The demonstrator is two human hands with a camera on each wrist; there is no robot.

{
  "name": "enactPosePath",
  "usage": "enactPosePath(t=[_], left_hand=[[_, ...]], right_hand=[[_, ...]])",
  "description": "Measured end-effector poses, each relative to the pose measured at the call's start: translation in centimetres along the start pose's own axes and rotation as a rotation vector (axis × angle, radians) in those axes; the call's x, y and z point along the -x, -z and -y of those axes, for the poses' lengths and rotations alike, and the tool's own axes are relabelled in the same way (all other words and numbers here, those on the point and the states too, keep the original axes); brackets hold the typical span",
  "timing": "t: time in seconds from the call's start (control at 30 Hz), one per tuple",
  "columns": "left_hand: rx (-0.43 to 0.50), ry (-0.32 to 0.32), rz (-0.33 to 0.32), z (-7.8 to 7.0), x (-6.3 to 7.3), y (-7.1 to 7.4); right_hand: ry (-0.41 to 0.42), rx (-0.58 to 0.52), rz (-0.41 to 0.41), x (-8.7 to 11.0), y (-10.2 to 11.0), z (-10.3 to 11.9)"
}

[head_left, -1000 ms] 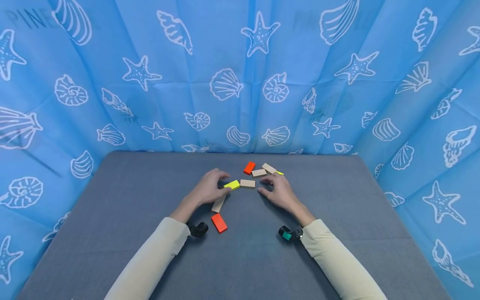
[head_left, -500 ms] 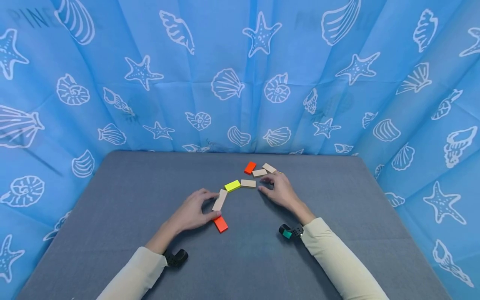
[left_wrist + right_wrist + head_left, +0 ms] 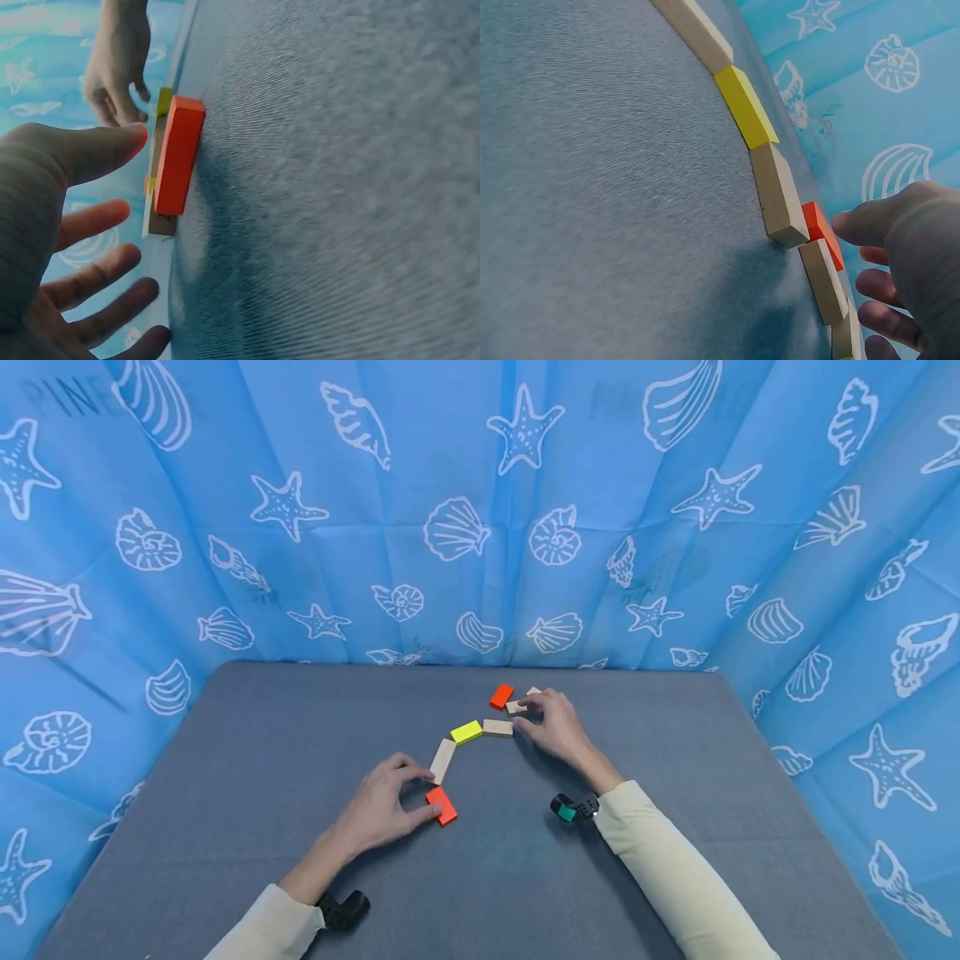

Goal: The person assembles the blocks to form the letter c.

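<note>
My left hand (image 3: pixel 382 802) is over the near end of a curved row of small blocks, its thumb overlapping a red block (image 3: pixel 442 806). In the left wrist view that hand's fingers (image 3: pixel 105 270) are spread, with a gap between thumb and red block (image 3: pixel 180 154). A plain wooden block (image 3: pixel 443 761), a yellow block (image 3: pixel 467 732) and another wooden block (image 3: pixel 498 728) continue the row. My right hand (image 3: pixel 558 727) hovers with loosely bent fingers by the far end. Nearest it lie a wooden block (image 3: pixel 823 281) and a second red block (image 3: pixel 821 232); it partly hides another wooden block (image 3: pixel 533 691).
All blocks lie on a grey cloth-covered table (image 3: pixel 510 877). Behind the table and along its sides hangs a blue curtain (image 3: pixel 405 552) with white shells and starfish. Dark bands with camera mounts (image 3: pixel 345 910) sit on both wrists.
My left hand has moved from the yellow block, past the wooden block, back toward me to the near red block. My right hand has shifted slightly away from me, now overlapping the far wooden blocks.
</note>
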State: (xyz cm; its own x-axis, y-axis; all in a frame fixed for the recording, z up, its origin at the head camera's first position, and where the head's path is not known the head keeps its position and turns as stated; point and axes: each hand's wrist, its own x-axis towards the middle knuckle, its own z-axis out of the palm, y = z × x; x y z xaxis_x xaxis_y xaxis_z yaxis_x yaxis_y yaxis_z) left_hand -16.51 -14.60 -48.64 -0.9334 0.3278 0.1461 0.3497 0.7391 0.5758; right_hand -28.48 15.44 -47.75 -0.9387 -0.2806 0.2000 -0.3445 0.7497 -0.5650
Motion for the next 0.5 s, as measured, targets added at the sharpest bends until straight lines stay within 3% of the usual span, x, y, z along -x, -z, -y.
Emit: enactPosePath(t=[0.5], left_hand=[[-0.061, -0.029, 0.011, 0.1, 0.3, -0.6]], right_hand=[[-0.061, 0.015, -0.034, -2.9, -0.9, 0.2]])
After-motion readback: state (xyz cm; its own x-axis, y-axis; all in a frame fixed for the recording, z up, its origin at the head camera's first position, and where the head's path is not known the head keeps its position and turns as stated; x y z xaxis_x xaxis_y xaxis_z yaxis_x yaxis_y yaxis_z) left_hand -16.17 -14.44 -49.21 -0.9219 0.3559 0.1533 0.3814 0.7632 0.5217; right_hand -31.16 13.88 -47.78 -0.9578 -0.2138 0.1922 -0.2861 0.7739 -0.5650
